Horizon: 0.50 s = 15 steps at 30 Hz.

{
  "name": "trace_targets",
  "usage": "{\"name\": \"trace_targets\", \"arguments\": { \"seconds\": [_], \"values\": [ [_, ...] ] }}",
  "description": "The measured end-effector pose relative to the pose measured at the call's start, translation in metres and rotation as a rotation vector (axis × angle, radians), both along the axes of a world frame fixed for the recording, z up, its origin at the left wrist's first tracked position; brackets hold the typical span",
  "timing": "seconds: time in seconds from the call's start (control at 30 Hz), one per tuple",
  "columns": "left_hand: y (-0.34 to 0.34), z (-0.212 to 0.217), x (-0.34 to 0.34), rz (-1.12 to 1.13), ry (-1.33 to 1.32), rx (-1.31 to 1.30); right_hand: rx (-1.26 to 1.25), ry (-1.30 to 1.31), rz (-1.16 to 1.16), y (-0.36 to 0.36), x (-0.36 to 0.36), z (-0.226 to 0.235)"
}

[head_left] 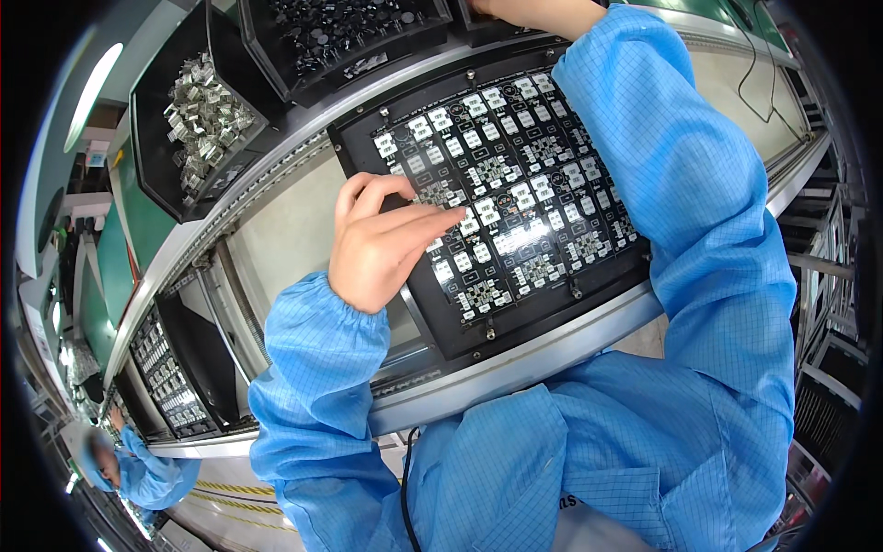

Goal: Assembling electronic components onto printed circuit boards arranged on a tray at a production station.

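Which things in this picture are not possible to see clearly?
- Right hand, head view: cut off by the top edge; its grip cannot be told.
- Left hand fingertips: whether they pinch a part on the circuit board panel is too small to tell.
- Black parts in the middle bin: too small.

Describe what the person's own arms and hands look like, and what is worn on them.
Both arms wear loose bright blue smock sleeves with a fine grid pattern woven in. The left sleeve ends in a gathered elastic cuff at the wrist. The left hand is bare: no glove, ring or wrist strap shows. The right sleeve is creased and baggy; the right hand is mostly cut off at the top edge.
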<state>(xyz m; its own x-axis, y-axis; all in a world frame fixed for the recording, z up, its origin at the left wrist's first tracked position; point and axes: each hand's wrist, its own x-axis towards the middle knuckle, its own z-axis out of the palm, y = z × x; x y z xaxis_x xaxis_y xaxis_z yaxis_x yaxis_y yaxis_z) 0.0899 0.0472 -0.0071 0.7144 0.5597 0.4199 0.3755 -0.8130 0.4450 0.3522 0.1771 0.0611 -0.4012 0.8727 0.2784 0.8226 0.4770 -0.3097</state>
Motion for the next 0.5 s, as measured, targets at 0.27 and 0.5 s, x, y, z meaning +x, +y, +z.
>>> {"name": "trace_targets", "arguments": {
  "seconds": [0.27, 0.5],
  "values": [
    [-0.004, 0.009, 0.002, 0.031, 0.095, 0.205, -0.005, 0.308, 0.088, 0.003, 0.01, 0.004],
    [-0.002, 0.027, 0.001, -0.018, 0.204, 0.181, 0.136, 0.058, -0.008, 0.014, 0.024, -0.006]
  ]
}}
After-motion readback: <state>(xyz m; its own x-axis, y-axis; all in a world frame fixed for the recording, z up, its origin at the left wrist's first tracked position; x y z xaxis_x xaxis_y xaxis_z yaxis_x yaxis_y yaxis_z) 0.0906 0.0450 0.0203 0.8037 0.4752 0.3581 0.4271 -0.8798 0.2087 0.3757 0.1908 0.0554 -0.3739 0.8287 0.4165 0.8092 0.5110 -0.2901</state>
